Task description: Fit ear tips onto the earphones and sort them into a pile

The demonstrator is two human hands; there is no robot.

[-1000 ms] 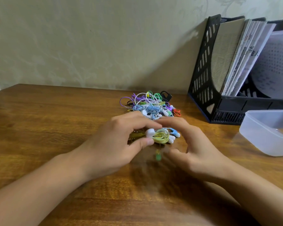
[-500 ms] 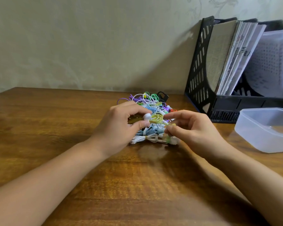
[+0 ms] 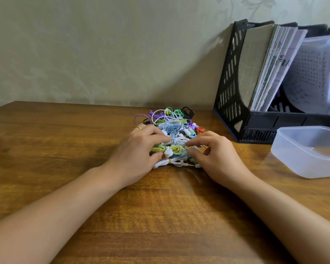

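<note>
A heap of coiled earphones (image 3: pixel 170 122) in white, blue, purple, green and orange lies on the wooden table near the wall. A yellow-green coiled earphone (image 3: pixel 176 149) with white buds rests on the near side of the heap. My left hand (image 3: pixel 139 153) pinches its left end between thumb and fingers. My right hand (image 3: pixel 215 155) pinches its right end, fingertips pressed into the bundle. A white coiled earphone (image 3: pixel 171 162) lies just below it on the table. Ear tips are too small to tell apart.
A translucent plastic box (image 3: pixel 311 151) stands open at the right. Behind it a black file rack (image 3: pixel 234 88) holds papers and booklets against the wall. The wooden table (image 3: pixel 65 149) stretches bare to the left and toward me.
Both hands have moved forward and down with the yellow-green earphone, from above the table in front of the heap onto the heap's near edge.
</note>
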